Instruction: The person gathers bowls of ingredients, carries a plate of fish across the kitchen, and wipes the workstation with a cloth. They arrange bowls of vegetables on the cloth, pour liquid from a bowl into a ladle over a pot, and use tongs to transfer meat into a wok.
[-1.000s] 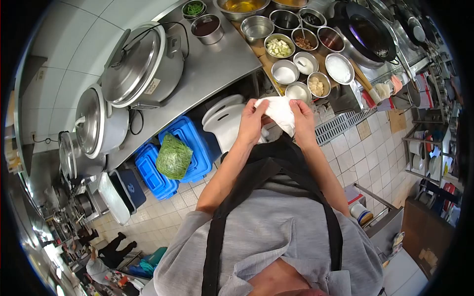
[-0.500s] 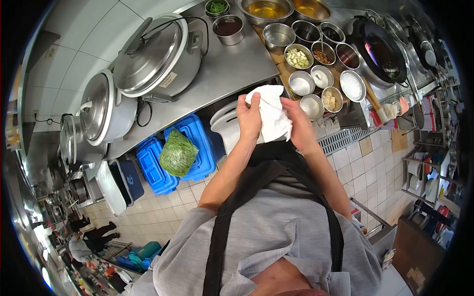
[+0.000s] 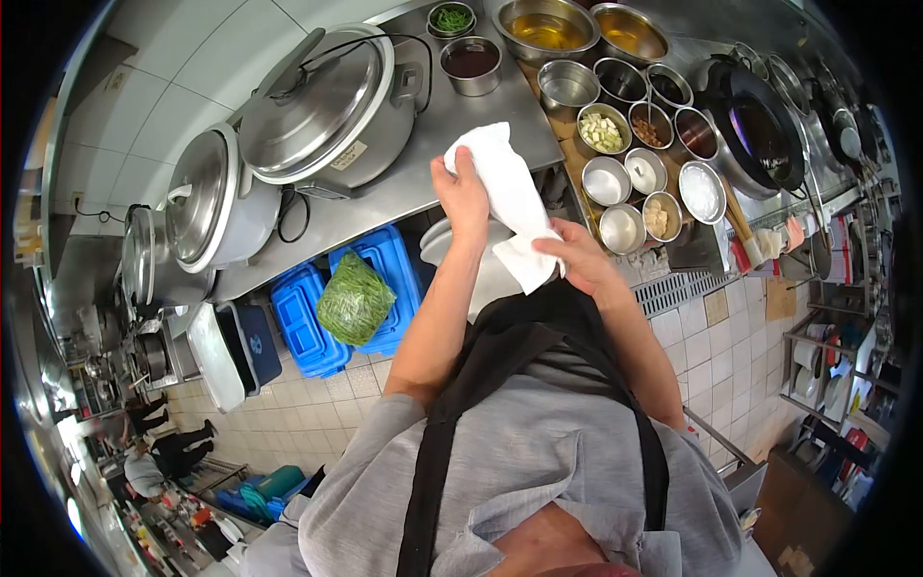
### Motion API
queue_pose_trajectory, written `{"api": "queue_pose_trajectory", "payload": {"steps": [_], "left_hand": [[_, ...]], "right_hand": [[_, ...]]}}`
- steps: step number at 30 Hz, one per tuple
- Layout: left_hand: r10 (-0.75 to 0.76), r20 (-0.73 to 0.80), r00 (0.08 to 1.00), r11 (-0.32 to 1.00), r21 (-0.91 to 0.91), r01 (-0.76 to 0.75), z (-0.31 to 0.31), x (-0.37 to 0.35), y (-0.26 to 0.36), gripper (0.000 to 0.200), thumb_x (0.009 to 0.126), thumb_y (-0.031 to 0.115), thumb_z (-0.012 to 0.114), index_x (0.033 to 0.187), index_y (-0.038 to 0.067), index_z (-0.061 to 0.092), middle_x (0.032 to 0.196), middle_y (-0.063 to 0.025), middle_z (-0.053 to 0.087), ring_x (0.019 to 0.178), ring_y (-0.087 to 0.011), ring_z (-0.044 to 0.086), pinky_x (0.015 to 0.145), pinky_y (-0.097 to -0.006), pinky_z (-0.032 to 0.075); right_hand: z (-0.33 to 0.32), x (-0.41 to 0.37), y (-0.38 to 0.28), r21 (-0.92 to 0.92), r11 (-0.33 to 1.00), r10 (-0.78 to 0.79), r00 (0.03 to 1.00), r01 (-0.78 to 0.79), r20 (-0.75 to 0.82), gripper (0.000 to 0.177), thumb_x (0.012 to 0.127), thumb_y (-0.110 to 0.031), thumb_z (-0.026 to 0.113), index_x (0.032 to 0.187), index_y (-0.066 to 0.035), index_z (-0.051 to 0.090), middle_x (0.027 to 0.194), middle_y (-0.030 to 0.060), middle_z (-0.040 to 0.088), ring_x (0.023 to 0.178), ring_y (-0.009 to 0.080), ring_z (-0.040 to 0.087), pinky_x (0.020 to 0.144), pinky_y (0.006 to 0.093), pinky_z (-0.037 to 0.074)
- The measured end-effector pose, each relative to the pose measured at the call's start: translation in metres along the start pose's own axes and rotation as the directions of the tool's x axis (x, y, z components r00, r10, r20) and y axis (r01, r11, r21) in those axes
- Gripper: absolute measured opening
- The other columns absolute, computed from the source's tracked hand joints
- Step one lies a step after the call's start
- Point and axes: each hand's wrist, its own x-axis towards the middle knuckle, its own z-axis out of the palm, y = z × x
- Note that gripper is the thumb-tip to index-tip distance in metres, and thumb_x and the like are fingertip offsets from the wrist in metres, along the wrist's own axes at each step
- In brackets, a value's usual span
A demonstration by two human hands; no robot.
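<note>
Holding a white cloth [image 3: 505, 188] between both hands, upper centre of frame. Left hand [image 3: 464, 200] is gripping its upper-left end, thumb lying over it; right hand [image 3: 582, 258] is pinching the lower part, a loose end sticking out beside it. Cloth is sagging and creasing, so judging it light, soft, limp, hardly fragile; whether paper or fabric, cannot tell. Edges and corners are looking the best places to hold.

Steel counter [image 3: 409, 178] is running diagonally across upper left, bearing a large lidded cooker [image 3: 385, 144]. Small metal bowls [image 3: 606, 181] are crowding upper right, a dark wok [image 3: 760, 125] sitting beyond. Green wrapped bundle [image 3: 356, 300] is resting on blue boxes [image 3: 306, 332], left of centre. Tiled floor [image 3: 690, 332] is showing at right; another person [image 3: 144, 473] is appearing lower left.
</note>
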Motion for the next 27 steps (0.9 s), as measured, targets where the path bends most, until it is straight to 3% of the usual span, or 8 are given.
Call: {"api": "queue_pose_trajectory", "payload": {"steps": [5,14,18,19,21,22,24,27], "left_hand": [[0.203,-0.088,0.975,0.950,0.258,-0.174,0.023,0.059,-0.037,0.032,0.105,0.025,0.056,0.109,-0.007,0.052,0.097,-0.0219,0.065,0.091,-0.0306,0.064,0.084,-0.0417,0.049],[0.067,-0.146,0.987,0.915,0.404,-0.002,0.096,0.156,-0.095,0.037,0.102,0.025,0.058,0.116,-0.008,0.052,0.107,-0.0348,0.067,0.103,-0.0507,0.065,0.089,-0.0524,0.048],[-0.012,-0.126,0.992,0.850,0.521,0.077,0.121,0.199,-0.141,0.049,0.099,0.034,0.064,0.120,-0.008,0.053,0.109,-0.0330,0.067,0.105,-0.0503,0.064,0.091,-0.0512,0.049],[-0.031,-0.122,0.992,0.817,0.569,0.095,0.123,0.204,-0.162,0.052,0.098,0.036,0.065,0.122,-0.009,0.053,0.109,-0.0332,0.067,0.105,-0.0510,0.064,0.091,-0.0517,0.050],[0.093,-0.135,0.986,0.769,0.639,0.015,0.128,0.205,-0.172,0.058,0.097,0.035,0.067,0.129,-0.010,0.050,0.118,-0.0361,0.062,0.115,-0.0494,0.058,0.100,-0.0530,0.046],[0.187,-0.116,0.976,0.726,0.685,-0.058,0.123,0.201,-0.175,0.060,0.095,0.035,0.069,0.130,-0.011,0.049,0.124,-0.0370,0.058,0.120,-0.0483,0.055,0.103,-0.0531,0.044],[0.333,-0.008,0.943,0.649,0.727,-0.223,0.102,0.186,-0.170,0.070,0.089,0.031,0.075,0.141,-0.006,0.046,0.144,-0.0334,0.043,0.134,-0.0427,0.042,0.112,-0.0539,0.035],[0.112,0.754,0.647,0.444,0.545,-0.712,0.073,0.167,-0.182,0.079,0.086,0.030,0.077,0.150,0.001,0.041,0.156,-0.0257,0.035,0.144,-0.0408,0.035,0.117,-0.0539,0.031]], "right_hand": [[-0.013,0.027,-0.014,-0.076,0.985,0.152,0.988,-0.154,-0.019,0.036,0.089,-0.015,0.076,0.121,-0.002,0.065,0.094,0.0033,0.069,0.070,0.0040,0.060,0.049,0.0213,0.040],[-0.071,0.107,-0.018,0.008,0.980,0.199,0.973,-0.200,-0.117,0.028,0.091,-0.003,0.070,0.115,-0.002,0.058,0.084,0.0022,0.060,0.059,0.0081,0.049,0.046,0.0237,0.035],[-0.082,0.114,-0.023,-0.381,0.895,0.126,0.952,-0.230,-0.280,0.045,0.085,-0.002,0.065,0.129,0.004,0.053,0.079,0.0118,0.064,0.049,0.0154,0.058,0.037,0.0308,0.042],[-0.083,0.110,-0.033,-0.543,0.790,0.170,0.953,-0.285,-0.252,0.056,0.086,-0.002,0.062,0.140,0.004,0.049,0.091,0.0192,0.069,0.065,0.0269,0.069,0.052,0.0384,0.054],[-0.088,0.120,-0.017,-0.902,0.407,-0.323,0.946,0.144,0.005,0.063,0.086,0.000,0.059,0.148,0.001,0.044,0.110,0.0266,0.069,0.094,0.0405,0.070,0.081,0.0467,0.057],[-0.092,0.124,-0.011,-0.885,0.444,-0.290,0.957,0.137,0.002,0.062,0.086,0.001,0.058,0.147,0.000,0.045,0.117,0.0281,0.066,0.104,0.0430,0.065,0.088,0.0469,0.053],[-0.069,0.146,-0.045,-0.846,0.515,-0.247,0.969,0.140,0.010,0.060,0.086,0.003,0.055,0.146,-0.002,0.048,0.131,0.0311,0.060,0.123,0.0480,0.057,0.104,0.0473,0.046],[-0.092,0.209,-0.009,-0.872,0.382,-0.373,0.914,0.306,0.157,0.056,0.084,0.004,0.055,0.140,-0.003,0.053,0.119,0.0282,0.065,0.111,0.0460,0.062,0.094,0.0518,0.051]]}}
